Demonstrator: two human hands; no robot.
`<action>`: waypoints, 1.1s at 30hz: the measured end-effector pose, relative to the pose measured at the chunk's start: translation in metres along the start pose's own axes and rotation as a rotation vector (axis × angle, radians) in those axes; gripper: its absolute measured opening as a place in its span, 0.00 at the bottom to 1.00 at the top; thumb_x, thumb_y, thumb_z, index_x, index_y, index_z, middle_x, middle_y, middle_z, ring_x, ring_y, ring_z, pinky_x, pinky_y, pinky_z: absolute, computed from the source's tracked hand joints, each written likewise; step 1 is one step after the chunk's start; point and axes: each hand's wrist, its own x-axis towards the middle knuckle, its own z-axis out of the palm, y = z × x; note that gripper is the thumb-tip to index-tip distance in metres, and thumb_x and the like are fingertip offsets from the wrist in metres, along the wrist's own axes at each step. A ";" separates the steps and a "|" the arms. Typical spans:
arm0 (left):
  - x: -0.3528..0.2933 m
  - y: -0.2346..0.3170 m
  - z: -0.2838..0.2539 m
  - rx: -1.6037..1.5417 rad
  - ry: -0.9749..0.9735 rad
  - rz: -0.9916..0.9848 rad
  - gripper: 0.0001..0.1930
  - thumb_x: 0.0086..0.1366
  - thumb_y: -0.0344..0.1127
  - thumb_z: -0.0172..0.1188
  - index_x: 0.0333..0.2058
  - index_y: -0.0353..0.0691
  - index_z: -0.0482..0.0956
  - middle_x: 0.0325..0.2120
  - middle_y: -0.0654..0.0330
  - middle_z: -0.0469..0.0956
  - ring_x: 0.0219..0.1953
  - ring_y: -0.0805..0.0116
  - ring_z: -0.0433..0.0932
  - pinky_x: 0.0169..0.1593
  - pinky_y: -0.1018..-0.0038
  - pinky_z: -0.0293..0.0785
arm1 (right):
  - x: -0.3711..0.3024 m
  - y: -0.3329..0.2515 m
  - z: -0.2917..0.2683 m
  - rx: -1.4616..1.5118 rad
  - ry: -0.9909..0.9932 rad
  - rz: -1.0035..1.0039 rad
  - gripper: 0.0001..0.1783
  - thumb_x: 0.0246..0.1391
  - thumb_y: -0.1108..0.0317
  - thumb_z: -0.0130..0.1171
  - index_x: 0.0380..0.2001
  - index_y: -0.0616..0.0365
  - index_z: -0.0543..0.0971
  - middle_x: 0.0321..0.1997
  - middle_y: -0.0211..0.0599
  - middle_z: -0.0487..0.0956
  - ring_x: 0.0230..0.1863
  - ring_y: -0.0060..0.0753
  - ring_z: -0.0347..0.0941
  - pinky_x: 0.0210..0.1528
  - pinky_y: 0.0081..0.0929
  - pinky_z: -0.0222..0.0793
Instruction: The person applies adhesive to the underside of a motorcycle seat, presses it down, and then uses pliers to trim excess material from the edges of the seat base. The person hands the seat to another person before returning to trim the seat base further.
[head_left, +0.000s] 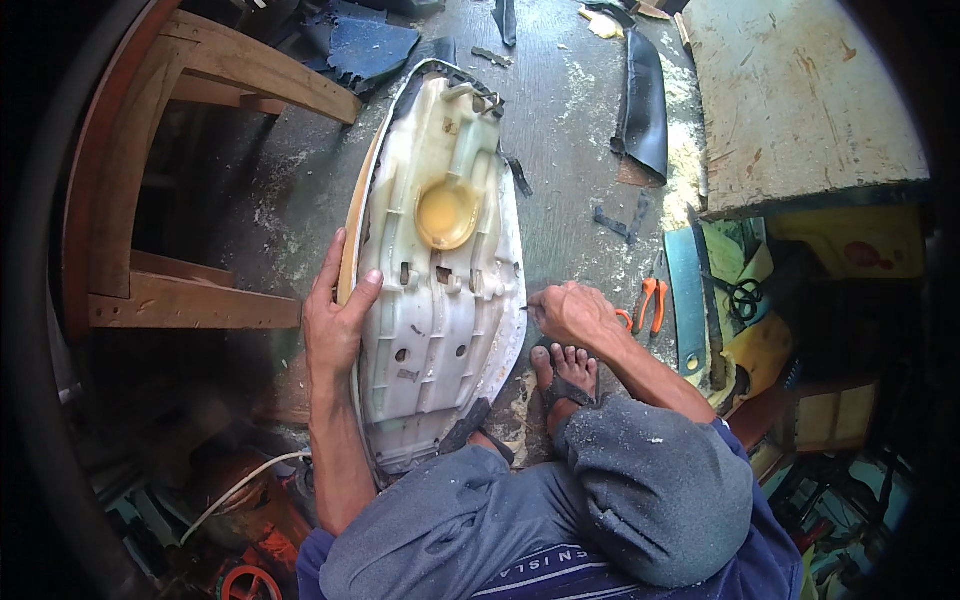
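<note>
An upturned motorcycle seat (440, 290) lies on the floor in front of me, its white plastic base facing up with a round yellowish patch (446, 212) near the middle. My left hand (335, 315) grips the seat's left edge, thumb on the plastic base. My right hand (570, 312) is closed at the seat's right edge, pinching something small and thin against the rim; I cannot tell what it is. My sandalled feet (565, 375) rest beside and under the near end of the seat.
Orange-handled pliers (650, 305) lie just right of my right hand. A black vinyl strip (645, 100), a wooden board (800, 95), scissors (742, 297) and foam scraps sit to the right. A wooden frame (190, 170) stands on the left.
</note>
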 end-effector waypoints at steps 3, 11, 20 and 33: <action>0.003 0.003 0.000 -0.055 -0.003 0.002 0.38 0.65 0.38 0.69 0.71 0.34 0.66 0.64 0.48 0.74 0.61 0.63 0.76 0.67 0.70 0.68 | -0.001 0.015 -0.006 0.135 -0.005 -0.095 0.17 0.67 0.56 0.57 0.52 0.46 0.87 0.44 0.51 0.88 0.43 0.51 0.86 0.50 0.48 0.80; 0.001 0.000 0.001 -0.040 -0.006 0.006 0.38 0.65 0.38 0.69 0.71 0.34 0.66 0.64 0.46 0.73 0.62 0.63 0.75 0.66 0.70 0.68 | -0.019 0.175 0.040 0.116 0.035 0.372 0.28 0.62 0.54 0.59 0.63 0.47 0.71 0.64 0.52 0.74 0.65 0.58 0.70 0.64 0.58 0.64; -0.006 0.001 0.006 0.203 0.063 0.041 0.39 0.62 0.45 0.71 0.71 0.47 0.69 0.52 0.44 0.79 0.55 0.54 0.80 0.60 0.63 0.74 | -0.032 0.176 0.064 0.148 0.572 0.234 0.31 0.60 0.56 0.61 0.64 0.47 0.67 0.69 0.48 0.70 0.70 0.59 0.64 0.68 0.58 0.59; -0.009 0.007 0.009 0.287 0.060 0.034 0.39 0.62 0.48 0.70 0.71 0.50 0.70 0.49 0.44 0.79 0.51 0.51 0.81 0.58 0.61 0.75 | -0.042 0.037 0.012 -0.579 0.501 -0.380 0.12 0.57 0.69 0.58 0.41 0.62 0.83 0.57 0.47 0.77 0.57 0.48 0.72 0.54 0.49 0.70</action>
